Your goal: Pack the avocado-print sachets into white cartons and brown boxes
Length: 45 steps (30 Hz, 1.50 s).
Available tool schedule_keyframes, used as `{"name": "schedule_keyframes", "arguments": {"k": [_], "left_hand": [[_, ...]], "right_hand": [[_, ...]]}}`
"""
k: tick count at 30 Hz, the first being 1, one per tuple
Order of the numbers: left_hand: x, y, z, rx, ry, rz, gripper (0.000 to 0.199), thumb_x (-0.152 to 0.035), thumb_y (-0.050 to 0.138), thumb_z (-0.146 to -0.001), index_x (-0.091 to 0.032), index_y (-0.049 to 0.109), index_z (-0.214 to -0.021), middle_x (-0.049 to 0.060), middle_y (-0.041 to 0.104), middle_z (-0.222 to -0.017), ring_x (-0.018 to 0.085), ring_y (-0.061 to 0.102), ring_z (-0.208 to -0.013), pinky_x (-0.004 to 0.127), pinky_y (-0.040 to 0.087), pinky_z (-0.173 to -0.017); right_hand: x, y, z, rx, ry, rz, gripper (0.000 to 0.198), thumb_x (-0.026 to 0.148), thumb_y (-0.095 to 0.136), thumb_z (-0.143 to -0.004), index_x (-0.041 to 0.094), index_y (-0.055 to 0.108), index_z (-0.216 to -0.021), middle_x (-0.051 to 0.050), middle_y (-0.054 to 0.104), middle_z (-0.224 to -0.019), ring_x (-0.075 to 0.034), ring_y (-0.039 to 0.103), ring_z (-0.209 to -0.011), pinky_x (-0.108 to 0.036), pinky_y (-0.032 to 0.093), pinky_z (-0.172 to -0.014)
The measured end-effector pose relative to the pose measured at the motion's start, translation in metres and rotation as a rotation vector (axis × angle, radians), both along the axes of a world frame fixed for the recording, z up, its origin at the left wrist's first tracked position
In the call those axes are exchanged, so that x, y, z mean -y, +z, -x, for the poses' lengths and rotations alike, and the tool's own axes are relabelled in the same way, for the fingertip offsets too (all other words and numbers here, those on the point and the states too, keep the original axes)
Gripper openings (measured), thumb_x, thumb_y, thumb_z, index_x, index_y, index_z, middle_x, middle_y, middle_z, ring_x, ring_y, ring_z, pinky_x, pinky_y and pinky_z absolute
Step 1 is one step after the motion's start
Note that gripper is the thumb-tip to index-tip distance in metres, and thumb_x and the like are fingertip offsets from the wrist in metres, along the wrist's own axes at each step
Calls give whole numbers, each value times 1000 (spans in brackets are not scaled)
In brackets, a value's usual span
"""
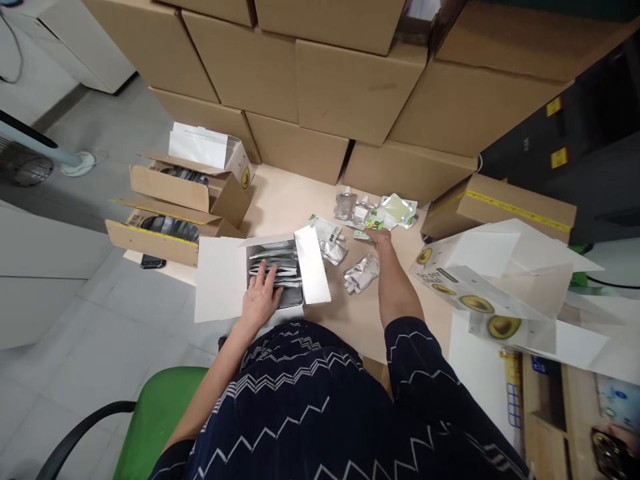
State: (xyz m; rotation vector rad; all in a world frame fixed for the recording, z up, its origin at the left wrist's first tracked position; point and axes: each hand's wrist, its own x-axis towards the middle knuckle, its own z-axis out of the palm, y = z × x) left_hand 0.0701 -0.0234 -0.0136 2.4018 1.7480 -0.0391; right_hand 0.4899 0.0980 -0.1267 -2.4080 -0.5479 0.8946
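My left hand (261, 297) reaches into an open white box (219, 273), its fingers apart and resting on a row of flat packets (280, 257) standing inside. Stretched forward over the table, my right hand (379, 235) is closed on a small green-and-white packet (362, 235); its fingertips are mostly hidden. Around it lie clear spouted pouches (345, 204), a pale green pouch (397, 208), silver pouches (362, 273) and a white-and-green packet (326, 229).
Large cardboard boxes (350, 87) are stacked behind the table (280, 193). Two open cartons (170, 187) with dark contents stand at the left. Open white boxes with avocado pictures (480, 303) fill the right. A green chair (160, 407) is at the lower left.
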Motion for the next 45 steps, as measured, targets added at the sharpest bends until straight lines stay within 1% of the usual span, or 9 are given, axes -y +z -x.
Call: {"name": "schedule_keyframes", "arguments": {"k": [5,10,14,16,23,27,29,36,45], "left_hand": [[0,1,-1,32,7,13,61,-37,50,-95,-18,39,-152,17,30,-164,35,56,-124,47,56,-95],[0,3,-2,66,9,23,60,-36,50,-95,-16,41,-151,18,29,-164,36,56,-125,49,54,-98],[-5,5,2,132,-6,66,58,-29,48,-95,-14,41,-151,20,31,-163,36,54,-130,51,50,-105],[-9,5,5,185,-6,97,56,-23,45,-95,-14,41,-150,19,31,-162,35,50,-135,50,48,-109],[-17,5,16,338,-12,145,59,-14,42,-92,-16,42,-150,14,38,-160,28,46,-142,44,45,-115],[-13,15,13,214,17,94,56,-16,44,-93,-16,45,-149,17,41,-157,32,53,-133,47,50,-108],[-11,23,10,132,19,46,56,-22,49,-94,-17,44,-149,17,41,-157,35,54,-128,48,52,-103],[-32,38,7,20,-103,-28,78,-60,65,-84,-18,46,-147,18,34,-161,41,43,-134,52,44,-103],[-58,21,-7,21,-40,-59,82,-66,40,-94,-13,32,-156,21,34,-161,42,43,-134,53,38,-103]], "right_hand": [[43,16,17,-257,-222,-237,30,14,70,-75,16,60,-103,2,64,-70,-12,59,-59,-21,50,-51],[101,57,35,-449,-364,-609,35,16,72,-70,21,59,-102,1,69,-84,-14,68,-73,-23,56,-61],[131,105,52,-657,-285,-1068,35,21,69,-72,25,64,-106,0,72,-96,-17,70,-96,-33,59,-80],[134,127,63,-626,-211,-1149,31,26,70,-74,24,66,-105,0,72,-97,-17,70,-101,-35,58,-87],[123,175,123,-539,27,-1113,35,46,75,-75,20,73,-98,-3,74,-94,-23,72,-100,-39,60,-87],[120,189,155,-516,446,-894,26,40,81,-74,21,78,-91,-2,76,-86,-20,73,-86,-36,60,-82],[118,192,169,-437,644,-802,22,37,82,-74,23,80,-91,-1,77,-87,-19,73,-83,-35,60,-81],[89,189,214,-113,957,-888,20,33,66,-90,30,80,-104,-1,77,-109,-21,70,-104,-37,53,-97],[49,154,230,77,794,-898,25,28,56,-93,24,78,-104,-5,75,-110,-21,68,-102,-32,52,-95]]}}
